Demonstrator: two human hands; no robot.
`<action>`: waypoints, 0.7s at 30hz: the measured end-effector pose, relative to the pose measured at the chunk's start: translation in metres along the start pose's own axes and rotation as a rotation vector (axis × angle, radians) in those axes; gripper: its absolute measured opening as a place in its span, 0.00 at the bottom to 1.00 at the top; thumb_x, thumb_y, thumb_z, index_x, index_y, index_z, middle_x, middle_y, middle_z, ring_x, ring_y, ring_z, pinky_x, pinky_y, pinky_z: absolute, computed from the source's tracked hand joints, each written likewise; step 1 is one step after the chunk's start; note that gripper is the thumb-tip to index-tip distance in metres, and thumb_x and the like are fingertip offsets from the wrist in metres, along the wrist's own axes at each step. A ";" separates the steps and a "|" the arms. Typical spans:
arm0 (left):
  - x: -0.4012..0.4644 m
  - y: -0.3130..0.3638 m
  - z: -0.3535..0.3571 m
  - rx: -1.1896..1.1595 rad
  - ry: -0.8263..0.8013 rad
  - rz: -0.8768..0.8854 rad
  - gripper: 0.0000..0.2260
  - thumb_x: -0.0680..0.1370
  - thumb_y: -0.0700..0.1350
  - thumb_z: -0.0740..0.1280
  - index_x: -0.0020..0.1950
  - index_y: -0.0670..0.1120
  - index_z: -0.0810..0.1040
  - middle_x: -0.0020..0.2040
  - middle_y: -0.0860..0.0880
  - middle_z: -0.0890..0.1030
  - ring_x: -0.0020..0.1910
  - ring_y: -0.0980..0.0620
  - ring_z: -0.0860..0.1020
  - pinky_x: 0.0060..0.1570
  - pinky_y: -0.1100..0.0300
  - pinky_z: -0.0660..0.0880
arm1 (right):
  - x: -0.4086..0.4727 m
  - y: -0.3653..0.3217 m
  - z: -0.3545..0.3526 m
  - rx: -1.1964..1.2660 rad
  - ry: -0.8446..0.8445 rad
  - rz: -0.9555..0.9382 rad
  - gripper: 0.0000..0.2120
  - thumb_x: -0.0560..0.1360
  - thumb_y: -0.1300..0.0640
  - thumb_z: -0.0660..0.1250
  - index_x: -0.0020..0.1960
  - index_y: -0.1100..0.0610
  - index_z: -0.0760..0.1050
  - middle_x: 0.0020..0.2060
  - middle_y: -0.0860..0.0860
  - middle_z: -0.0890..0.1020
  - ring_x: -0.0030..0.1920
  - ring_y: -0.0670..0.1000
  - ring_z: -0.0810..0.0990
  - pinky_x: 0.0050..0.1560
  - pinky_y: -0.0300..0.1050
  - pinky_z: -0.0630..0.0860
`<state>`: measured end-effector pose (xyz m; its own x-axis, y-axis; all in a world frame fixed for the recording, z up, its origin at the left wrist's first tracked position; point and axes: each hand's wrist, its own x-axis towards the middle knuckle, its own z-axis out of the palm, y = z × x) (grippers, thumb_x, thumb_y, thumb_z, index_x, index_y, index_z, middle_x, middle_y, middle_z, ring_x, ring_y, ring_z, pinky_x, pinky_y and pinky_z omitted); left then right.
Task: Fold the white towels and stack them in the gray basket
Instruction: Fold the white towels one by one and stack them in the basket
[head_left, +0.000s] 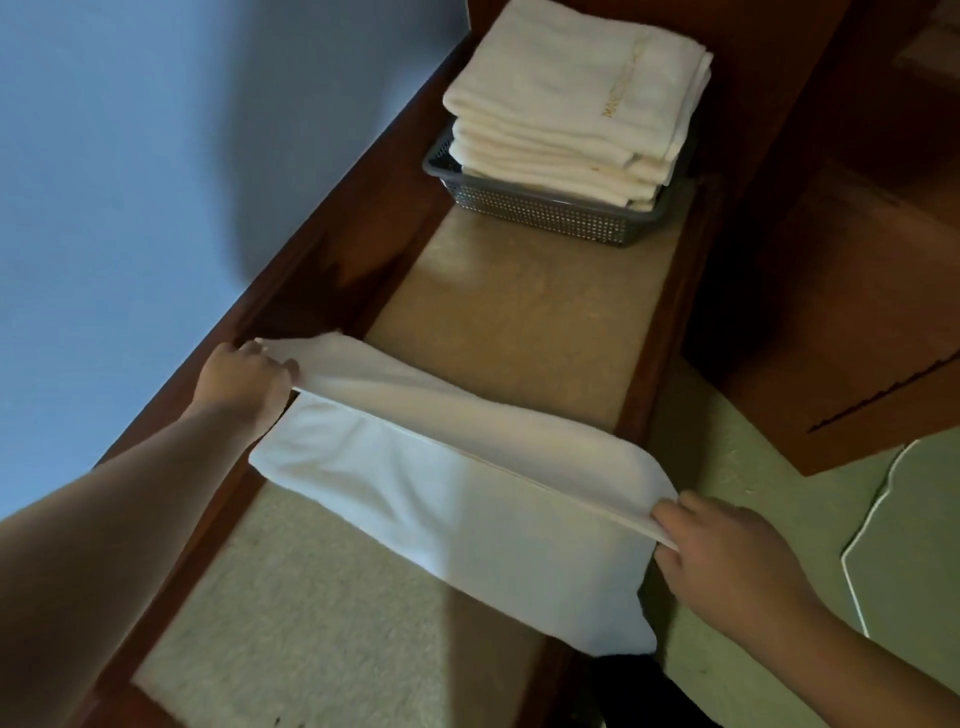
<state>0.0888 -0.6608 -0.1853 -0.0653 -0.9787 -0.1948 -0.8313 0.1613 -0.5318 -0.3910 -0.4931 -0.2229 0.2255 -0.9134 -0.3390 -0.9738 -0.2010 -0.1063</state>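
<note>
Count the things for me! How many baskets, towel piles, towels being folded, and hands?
Gray basket: 1
Pile of folded towels: 1
Towel being folded: 1
Hands: 2, left hand and right hand
Total: 5

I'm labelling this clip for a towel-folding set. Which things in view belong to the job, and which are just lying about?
Part of the job:
- white towel, pinched by the left hand and right hand
- stack of folded towels
- gray basket
- table, the work surface

Just lying about:
- white-edged mat on the floor
- wooden furniture at right
</note>
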 end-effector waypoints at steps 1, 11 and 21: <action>-0.009 0.003 0.005 0.025 -0.048 -0.021 0.16 0.85 0.49 0.59 0.73 0.56 0.73 0.64 0.50 0.80 0.66 0.47 0.75 0.63 0.55 0.72 | -0.008 -0.005 0.002 -0.007 -0.041 -0.027 0.05 0.80 0.48 0.64 0.55 0.45 0.74 0.41 0.45 0.74 0.39 0.45 0.76 0.41 0.40 0.76; -0.067 0.043 0.062 -0.319 -0.252 -0.302 0.15 0.83 0.45 0.59 0.66 0.57 0.79 0.59 0.43 0.80 0.63 0.42 0.75 0.59 0.49 0.76 | -0.047 -0.014 0.045 -0.090 -0.093 -0.111 0.14 0.62 0.51 0.78 0.43 0.45 0.76 0.31 0.44 0.75 0.27 0.47 0.71 0.30 0.42 0.63; -0.062 0.059 0.068 -0.348 -0.413 -0.435 0.19 0.82 0.40 0.58 0.68 0.55 0.79 0.58 0.46 0.80 0.59 0.42 0.80 0.46 0.51 0.73 | -0.068 -0.005 0.067 -0.038 -0.008 -0.210 0.19 0.58 0.50 0.77 0.48 0.47 0.81 0.31 0.43 0.75 0.26 0.47 0.76 0.27 0.42 0.64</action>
<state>0.0807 -0.5821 -0.2605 0.4723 -0.8052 -0.3585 -0.8674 -0.3524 -0.3512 -0.4001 -0.4061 -0.2618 0.4237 -0.8472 -0.3204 -0.9057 -0.4000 -0.1401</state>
